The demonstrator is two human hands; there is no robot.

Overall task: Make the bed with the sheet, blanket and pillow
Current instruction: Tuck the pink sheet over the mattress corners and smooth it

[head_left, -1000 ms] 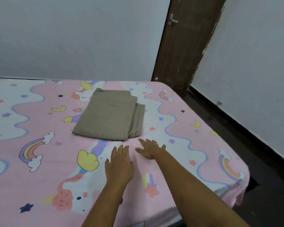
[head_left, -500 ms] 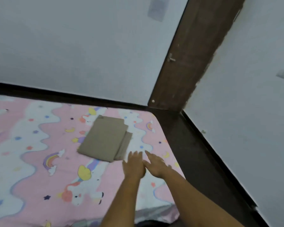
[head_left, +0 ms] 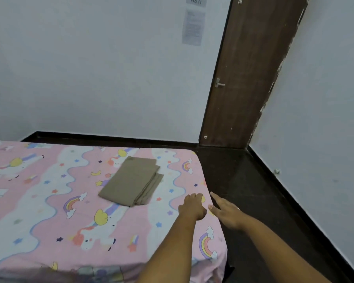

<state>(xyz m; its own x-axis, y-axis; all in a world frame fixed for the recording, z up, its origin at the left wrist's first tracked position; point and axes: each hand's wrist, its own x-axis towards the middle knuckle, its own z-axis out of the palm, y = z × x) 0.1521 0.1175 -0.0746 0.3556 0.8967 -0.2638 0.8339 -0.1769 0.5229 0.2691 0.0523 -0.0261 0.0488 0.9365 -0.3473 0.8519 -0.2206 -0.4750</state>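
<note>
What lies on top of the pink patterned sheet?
A folded tan blanket lies on the sheet; the left hand rests on it near its edge. Whatever is beneath the sheet is covered.

Left hand [head_left: 192, 207]: bare, and it is showing me its back and knuckles.
Left forearm [head_left: 168, 252]: bare along all the length that is showing, down to the bottom edge of the view.
Right hand [head_left: 225, 211]: bare; a small pale glint is showing near a knuckle, too blurred for me to tell what it is.
Right forearm [head_left: 274, 248]: bare as well, and it is looking broader toward the lower edge.
Sleeves: I cannot tell, as the upper arms are falling outside the view.
</note>
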